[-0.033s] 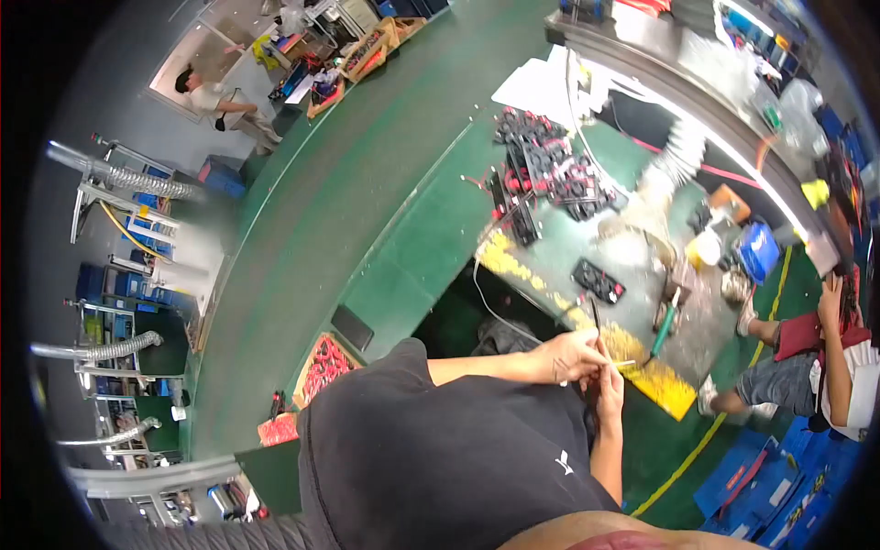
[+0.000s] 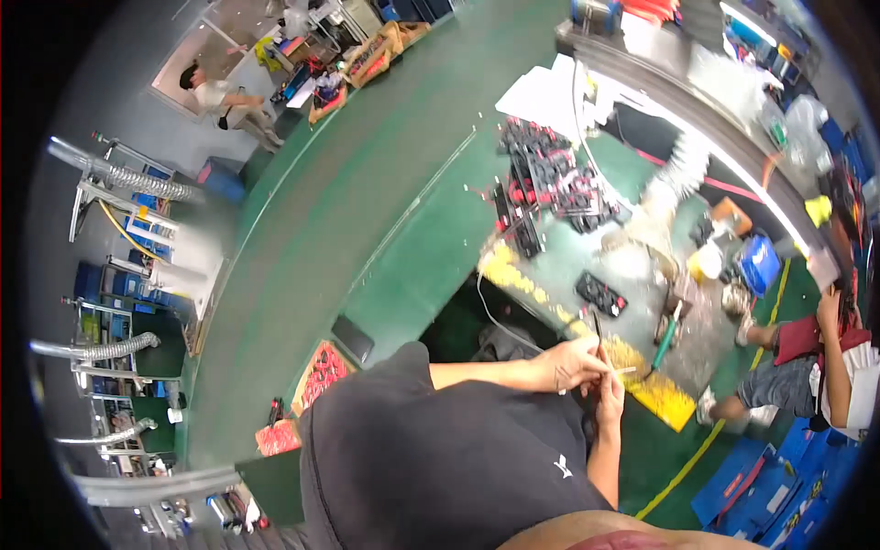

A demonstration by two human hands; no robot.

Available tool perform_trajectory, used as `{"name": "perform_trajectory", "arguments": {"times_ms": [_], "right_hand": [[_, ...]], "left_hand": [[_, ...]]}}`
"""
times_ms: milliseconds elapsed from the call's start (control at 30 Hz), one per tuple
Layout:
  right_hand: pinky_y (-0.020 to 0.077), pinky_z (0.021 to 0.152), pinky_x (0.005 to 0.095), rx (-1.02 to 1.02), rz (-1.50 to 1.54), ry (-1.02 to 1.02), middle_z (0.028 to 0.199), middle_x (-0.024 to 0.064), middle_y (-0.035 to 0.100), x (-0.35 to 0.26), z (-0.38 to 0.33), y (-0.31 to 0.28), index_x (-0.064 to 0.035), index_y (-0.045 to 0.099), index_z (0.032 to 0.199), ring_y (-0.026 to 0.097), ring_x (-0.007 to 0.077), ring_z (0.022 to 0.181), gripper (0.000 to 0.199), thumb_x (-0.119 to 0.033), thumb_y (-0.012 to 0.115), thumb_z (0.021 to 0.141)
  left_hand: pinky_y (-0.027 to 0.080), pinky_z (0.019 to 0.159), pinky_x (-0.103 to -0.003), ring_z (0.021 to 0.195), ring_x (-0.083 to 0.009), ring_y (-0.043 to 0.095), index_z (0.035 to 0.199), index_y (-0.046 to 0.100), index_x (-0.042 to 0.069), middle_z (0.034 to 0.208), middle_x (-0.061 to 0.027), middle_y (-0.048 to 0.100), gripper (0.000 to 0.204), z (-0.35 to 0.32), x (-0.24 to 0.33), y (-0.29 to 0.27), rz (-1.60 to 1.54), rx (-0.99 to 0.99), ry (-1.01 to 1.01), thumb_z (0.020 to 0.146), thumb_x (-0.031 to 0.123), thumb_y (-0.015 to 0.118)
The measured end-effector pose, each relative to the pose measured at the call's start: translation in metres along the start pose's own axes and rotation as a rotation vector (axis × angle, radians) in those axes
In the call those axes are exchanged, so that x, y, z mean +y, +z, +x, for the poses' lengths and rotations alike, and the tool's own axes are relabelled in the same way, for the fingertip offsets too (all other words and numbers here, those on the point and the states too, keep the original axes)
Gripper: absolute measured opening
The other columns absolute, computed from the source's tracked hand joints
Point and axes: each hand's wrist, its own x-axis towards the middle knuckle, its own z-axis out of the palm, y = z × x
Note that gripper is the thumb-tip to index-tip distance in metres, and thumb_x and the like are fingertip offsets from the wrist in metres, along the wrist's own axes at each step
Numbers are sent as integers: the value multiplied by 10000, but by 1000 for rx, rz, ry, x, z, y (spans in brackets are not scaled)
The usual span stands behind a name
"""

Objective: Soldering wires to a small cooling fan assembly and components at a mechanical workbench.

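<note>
In front of my body, at the near edge of the workbench (image 2: 706, 367), my two hands meet. My left hand (image 2: 576, 362) is closed in a pinch, and a thin dark stick-like tool (image 2: 598, 324) rises from its fingertips. Just below it, my right hand (image 2: 609, 396) has its fingers closed too. A short, thin pale stick (image 2: 627, 370) pokes out to the right between them, seemingly in the right fingers; what else is pinched there is hidden. Beyond lies a black device part (image 2: 601, 293) with red spots. Right of the hands rests a green-handled soldering iron (image 2: 665, 343).
Black and red parts (image 2: 550, 174) are piled at the bench's far left. A flexible duct nozzle (image 2: 653, 215) stands behind, near a blue box (image 2: 757, 259). A green conveyor belt (image 2: 367, 192) runs along the left. A person (image 2: 830, 367) sits at right; another (image 2: 229, 105) is far left.
The whole view has shifted slightly. My hands keep nearly the same pose. The person at the far left now holds a forearm forward.
</note>
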Motion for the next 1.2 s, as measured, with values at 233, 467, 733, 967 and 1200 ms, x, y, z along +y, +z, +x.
{"name": "perform_trajectory", "arguments": {"times_ms": [233,467,733,967,1200], "right_hand": [[500,715,227,112,10,-43,1326,148,606,-22,81,54,24,437,1450,640,130,955,487,-224,523,1040],[495,814,282,220,-284,-244,1171,150,687,-80,104,95,62,722,1061,639,168,984,230,-83,557,992],[483,922,355,55,-503,-378,1137,129,719,-128,83,81,-20,761,1043,655,240,1042,196,-105,674,889],[452,921,330,157,-470,-566,1169,105,707,-145,36,62,-6,712,1161,628,196,1009,337,-247,519,1026],[488,885,315,434,-623,-641,1086,138,712,-155,-6,41,10,687,1200,640,196,997,369,-267,507,1035]], "left_hand": [[514,715,-326,812,-221,603,1080,726,87,883,-99,511,210,11,2,-88,226,73,70,878,40,691],[448,701,-345,747,-242,525,944,734,76,809,-90,515,92,21,-4,-102,158,188,47,862,107,705],[401,567,-260,631,-79,496,986,719,35,751,12,538,179,44,55,-98,-70,-247,-215,969,190,632],[477,655,-297,684,-136,592,960,704,3,777,-20,658,217,49,76,-53,116,-289,-203,971,198,610],[467,631,-319,635,-193,606,927,705,19,717,-143,638,207,56,103,-7,245,-306,-99,966,193,600]]}}
